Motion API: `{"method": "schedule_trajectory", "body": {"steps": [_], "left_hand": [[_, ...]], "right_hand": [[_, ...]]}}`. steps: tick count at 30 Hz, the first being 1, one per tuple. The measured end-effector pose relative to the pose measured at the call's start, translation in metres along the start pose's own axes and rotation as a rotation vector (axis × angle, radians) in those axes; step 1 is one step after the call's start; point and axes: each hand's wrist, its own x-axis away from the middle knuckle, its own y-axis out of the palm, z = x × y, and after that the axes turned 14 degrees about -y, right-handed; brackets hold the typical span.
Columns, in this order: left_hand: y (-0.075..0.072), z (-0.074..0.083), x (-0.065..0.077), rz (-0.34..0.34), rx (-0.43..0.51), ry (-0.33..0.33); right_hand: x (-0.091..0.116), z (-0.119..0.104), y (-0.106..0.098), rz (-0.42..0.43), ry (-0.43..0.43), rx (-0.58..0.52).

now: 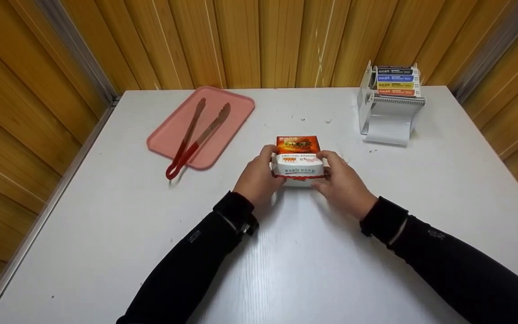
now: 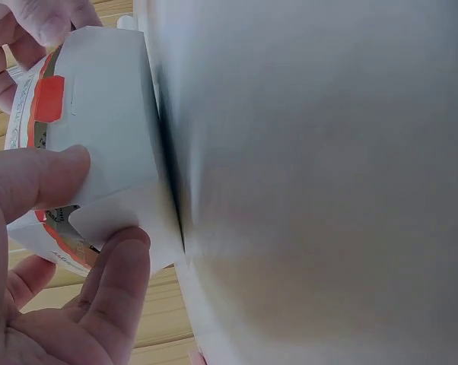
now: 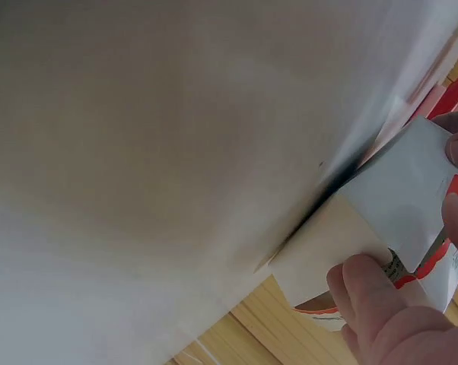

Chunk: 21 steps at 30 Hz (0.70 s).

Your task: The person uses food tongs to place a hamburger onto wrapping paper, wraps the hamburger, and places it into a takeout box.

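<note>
Between my two hands, near the middle of the table, is a small cardboard burger box. Its lid is white with print and a red edge, and an orange panel with a burger picture lies at the back. My left hand grips its left side, thumb on the front face in the left wrist view. From the right side my right hand holds it, fingers along the side wall. A red tab lies over the front wall. Dark printed material shows through the gap under the lid at the corner.
At the back left, red-handled tongs lie spread on a pink tray, their handle end past its front edge. A label roll dispenser with coloured rolls stands at the back right. Wood-patterned walls border the white table.
</note>
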Motion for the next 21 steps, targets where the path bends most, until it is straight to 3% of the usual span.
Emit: {"method": "schedule_trajectory", "body": {"steps": [9,21], "left_hand": [[0.002,0.003,-0.002,-0.002,-0.035,-0.019],[0.003,0.004,0.0,0.01,-0.026,-0.02]], "right_hand": [[-0.009,0.0,0.001,0.064,0.127,-0.087],[-0.012,-0.004,0.004,0.088,0.139,-0.029]]}}
